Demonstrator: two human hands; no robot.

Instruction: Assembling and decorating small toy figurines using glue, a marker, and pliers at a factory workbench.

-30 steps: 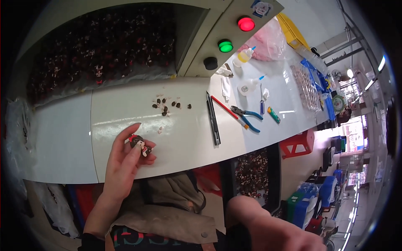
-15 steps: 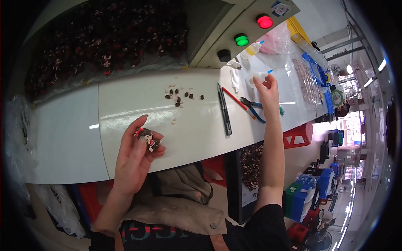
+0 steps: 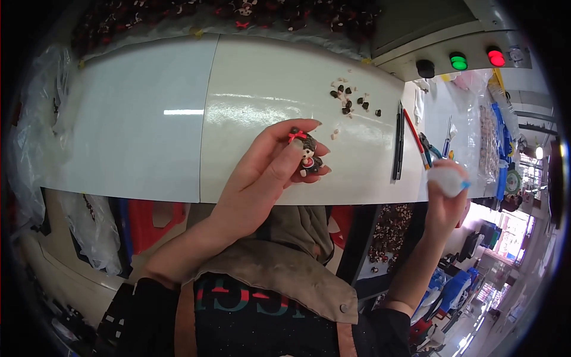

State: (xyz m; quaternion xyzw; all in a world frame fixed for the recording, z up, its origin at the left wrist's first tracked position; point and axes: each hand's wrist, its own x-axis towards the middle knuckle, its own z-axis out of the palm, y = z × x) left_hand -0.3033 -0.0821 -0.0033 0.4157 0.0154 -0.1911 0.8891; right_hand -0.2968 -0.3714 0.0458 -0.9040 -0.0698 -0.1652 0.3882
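Over the front of the white table, my left hand (image 3: 247, 184) is closed round a small figurine (image 3: 308, 156) with brown hair, a red bow and a pale face. The thumb presses on it from the near side, and fingertips show behind it. To the right, near the table's front edge, my right hand (image 3: 445, 209) grips a white squeeze bottle (image 3: 445, 179) with a blue tip, blurred by motion. The bottle is tilted, its tip toward the right, and stays apart from the figurine. Small dark brown and pale pieces (image 3: 347, 101) lie scattered on the table beyond the figurine.
A black pen (image 3: 398, 146), a red pencil-like stick (image 3: 410, 122) and pliers (image 3: 429, 147) lie on the right. A machine with green and red lights (image 3: 458, 60) stands behind. Figurines crowd the far edge (image 3: 244, 11). Below the table sits a tray of small parts (image 3: 389, 238).
My right hand has lifted the squeeze bottle from the right side table and brought it nearer to me. My view has turned rightward; the figurine stays in my left hand.
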